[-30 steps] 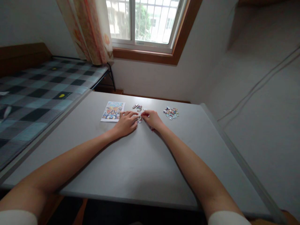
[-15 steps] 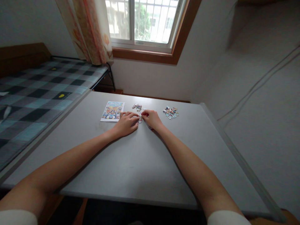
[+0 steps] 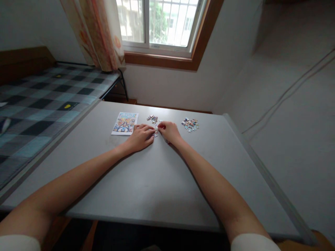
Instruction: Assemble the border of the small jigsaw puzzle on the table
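Note:
Between my hands lie some jigsaw puzzle pieces (image 3: 156, 134), partly covered by my fingers. My left hand (image 3: 141, 136) rests on the table with its fingers stretched out, their tips touching the left side of these pieces. From the right, my right hand (image 3: 169, 132) pinches thumb and forefinger together at the same spot, on what looks like a jigsaw puzzle piece, mostly hidden. Under the right wrist a bit of coloured puzzle (image 3: 168, 142) peeks out. A printed picture sheet (image 3: 123, 122) with a penguin-like figure lies just beyond my left hand.
A small pile of puzzle pieces (image 3: 152, 119) sits behind my hands, and a larger pile (image 3: 190, 124) is to the right. The grey-white table (image 3: 146, 184) has a bed (image 3: 86, 82) on its left, a window (image 3: 159, 24) beyond and a wall on the right.
Both hands stay almost in place; the right fingers still pinch at the pieces. The whole view has shifted very slightly.

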`<state>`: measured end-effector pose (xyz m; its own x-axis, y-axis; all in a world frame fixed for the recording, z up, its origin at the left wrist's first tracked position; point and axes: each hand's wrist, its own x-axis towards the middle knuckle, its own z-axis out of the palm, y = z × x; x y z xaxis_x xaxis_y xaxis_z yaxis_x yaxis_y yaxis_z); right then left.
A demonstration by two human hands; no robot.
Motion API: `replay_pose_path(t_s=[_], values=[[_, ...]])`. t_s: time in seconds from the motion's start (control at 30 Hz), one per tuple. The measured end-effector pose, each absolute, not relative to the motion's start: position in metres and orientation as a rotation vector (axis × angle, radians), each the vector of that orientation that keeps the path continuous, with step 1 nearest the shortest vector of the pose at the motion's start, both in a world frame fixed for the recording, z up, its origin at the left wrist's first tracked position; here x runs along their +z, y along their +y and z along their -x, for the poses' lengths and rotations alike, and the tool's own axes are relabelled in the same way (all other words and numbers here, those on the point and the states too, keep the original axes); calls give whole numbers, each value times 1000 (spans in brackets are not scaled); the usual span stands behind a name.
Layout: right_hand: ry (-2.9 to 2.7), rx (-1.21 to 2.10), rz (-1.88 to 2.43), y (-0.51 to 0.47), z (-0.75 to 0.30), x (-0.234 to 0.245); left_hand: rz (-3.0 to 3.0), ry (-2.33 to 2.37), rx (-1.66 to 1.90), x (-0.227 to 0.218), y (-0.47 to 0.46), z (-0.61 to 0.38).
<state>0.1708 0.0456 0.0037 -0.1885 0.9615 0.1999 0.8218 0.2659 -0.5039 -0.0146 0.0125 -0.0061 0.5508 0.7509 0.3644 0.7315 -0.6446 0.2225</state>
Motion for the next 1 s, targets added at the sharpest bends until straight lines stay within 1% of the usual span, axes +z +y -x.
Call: replay_pose_path(t_s=[0.27, 0.73, 0.83, 1.0], values=[[-2139, 431, 1594, 44, -181, 14, -2728, 1314, 662, -5, 12, 14], [-2284, 290, 1625, 45, -180, 12, -2708, 1324, 654, -4, 12, 13], [-2335, 227, 1627, 41, -178, 15, -2692, 1328, 657, -5, 13, 13], [-2512, 1, 1522, 32, -175, 23, -2679, 1336, 663, -8, 14, 14]])
